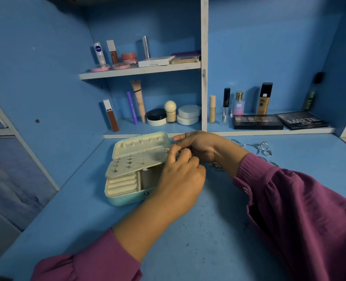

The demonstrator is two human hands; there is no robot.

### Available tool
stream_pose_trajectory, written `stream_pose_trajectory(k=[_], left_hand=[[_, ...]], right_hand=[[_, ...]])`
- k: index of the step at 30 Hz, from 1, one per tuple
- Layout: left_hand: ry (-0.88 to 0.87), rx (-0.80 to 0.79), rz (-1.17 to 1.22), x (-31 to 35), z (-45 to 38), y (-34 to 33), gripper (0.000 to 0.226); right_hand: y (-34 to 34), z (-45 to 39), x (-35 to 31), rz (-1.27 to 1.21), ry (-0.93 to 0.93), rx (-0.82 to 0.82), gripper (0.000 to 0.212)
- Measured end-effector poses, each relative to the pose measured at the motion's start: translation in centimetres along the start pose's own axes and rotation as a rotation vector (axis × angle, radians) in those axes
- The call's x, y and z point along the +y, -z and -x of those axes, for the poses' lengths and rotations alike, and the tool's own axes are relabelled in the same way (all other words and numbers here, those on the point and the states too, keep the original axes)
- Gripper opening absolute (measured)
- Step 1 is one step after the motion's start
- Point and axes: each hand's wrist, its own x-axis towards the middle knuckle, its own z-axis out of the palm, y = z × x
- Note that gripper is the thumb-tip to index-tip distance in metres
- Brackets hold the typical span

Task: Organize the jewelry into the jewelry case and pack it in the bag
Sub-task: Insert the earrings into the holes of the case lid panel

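Blue painted desktop (218, 230), shelves of cosmetics at 12 o'clock. Open mint-green hinged jewelry case (127, 197) at 10 — several studs are seated in its cream panel. Left hand (180, 175) and right hand (202, 147) are curled together, pinching something too small to tell. Silver hoops and chains (263, 149) lie unpacked at 2 — no bag is seen.

Matt blue tabletop (208, 230), velvety-lined jewelry case (127, 199)
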Motion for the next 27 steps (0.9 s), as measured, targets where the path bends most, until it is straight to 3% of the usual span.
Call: stream_pose_trajectory(k=[4, 8, 14, 21, 27], left_hand=[[0.001, 0.058, 0.014, 0.0, 0.0, -0.2, 0.016], [0.073, 0.223, 0.119, -0.4, -0.2, 0.4, 0.008], [0.229, 0.291, 0.230, -3.2, -0.8, 1.6, 0.021], [0.413, 0.044, 0.331, -8.1, -2.9, 2.5, 0.023], [0.548, -0.127, 0.608, -11.4, -4.6, 1.6, 0.032]], right_hand=[[0.0, 0.1, -0.1, -0.003, 0.002, -0.004, 0.019], [0.1, 0.3, -0.1, -0.031, 0.004, -0.034, 0.020], [0.0, -0.1, 0.2, 0.099, 0.043, -0.021, 0.027], [-0.1, 0.0, -0.2, 0.101, -0.019, 0.033, 0.022], [-0.1, 0.2, -0.3, 0.104, -0.028, 0.030, 0.021]])
